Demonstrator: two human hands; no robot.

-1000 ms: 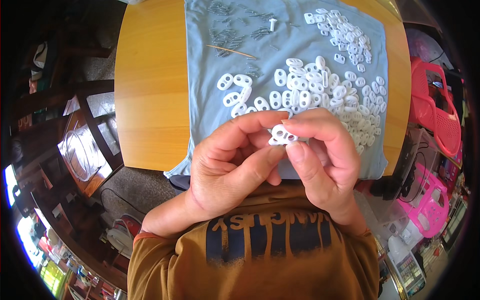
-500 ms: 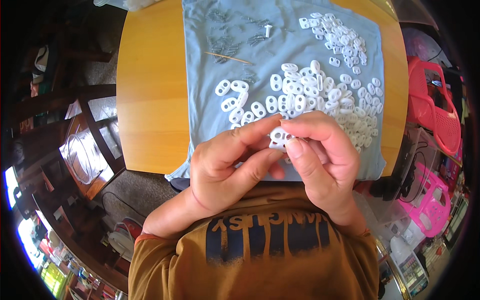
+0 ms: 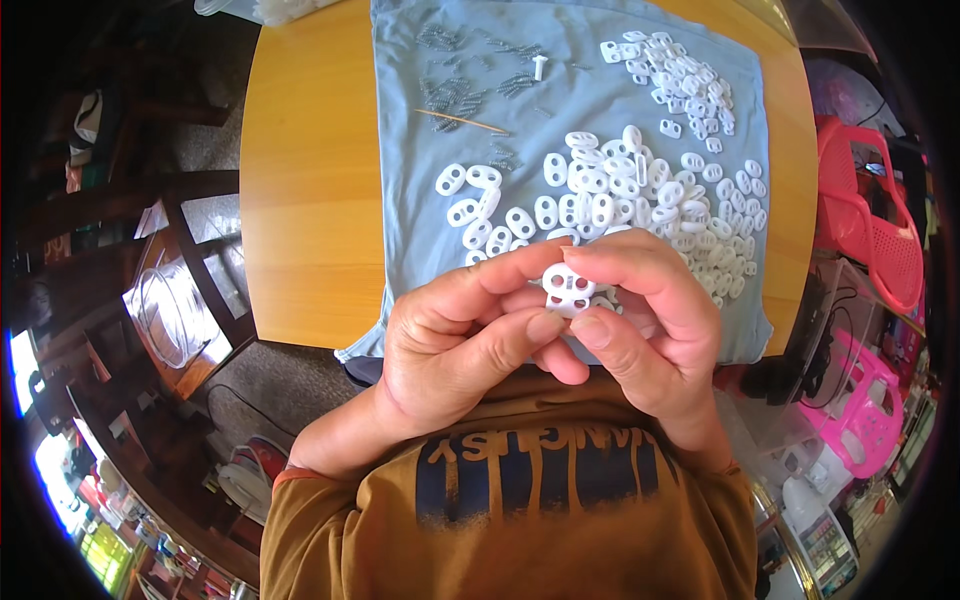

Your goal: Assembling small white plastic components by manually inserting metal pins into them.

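Between both hands, near the table's front edge, is a white plastic two-hole cord lock [image 3: 568,288]. An oval part with two round holes sits at its top, and a squarer part with two holes shows below it. My left hand [image 3: 470,315] grips its left side between thumb and index finger. From the right, my right hand [image 3: 650,315] pinches it the same way. Just beyond the fingers lies a heap of white oval two-hole shells [image 3: 600,185], partly covered by my hands. Smaller white two-hole pieces [image 3: 685,80] are heaped at the far right.
A blue-grey cloth [image 3: 410,270] covers much of the wooden table [image 3: 310,180]. At its far left lie small metal springs [image 3: 450,100], a thin wooden stick [image 3: 462,122] and a white T-shaped piece [image 3: 539,68]. A red plastic chair [image 3: 870,220] stands right of the table.
The cord lock has turned slightly between my fingers, so both holes of its lower part now show. My left thumb has shifted down along it. The view has moved a little.
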